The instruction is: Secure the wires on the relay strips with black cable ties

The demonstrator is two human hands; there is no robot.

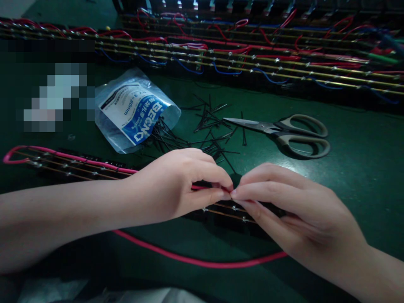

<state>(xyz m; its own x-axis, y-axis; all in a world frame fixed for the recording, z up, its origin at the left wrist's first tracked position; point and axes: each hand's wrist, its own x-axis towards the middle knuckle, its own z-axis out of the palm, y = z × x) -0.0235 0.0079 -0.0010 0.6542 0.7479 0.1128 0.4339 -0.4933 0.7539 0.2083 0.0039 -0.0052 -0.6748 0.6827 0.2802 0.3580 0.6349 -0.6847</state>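
A dark strip assembly with metal rods (94, 172) lies across the green table, and a red cable (78, 160) runs along its top. My left hand (183, 185) is over the strip, thumb and fingers pinched around the red cable. Its fingertips meet those of my right hand (293, 210), which is also pinched; what the right fingertips hold is too small to make out. A loose length of the red cable curves below both hands on the table. Black cable ties (214, 115) are scattered beyond the hands.
An open plastic bag (135, 111) spills more black ties at the centre left. Scissors (274, 130) lie at the right, blades pointing left. Long rod assemblies (221, 54) with red and blue wires cross the back. A pale item (107, 294) sits at the near edge.
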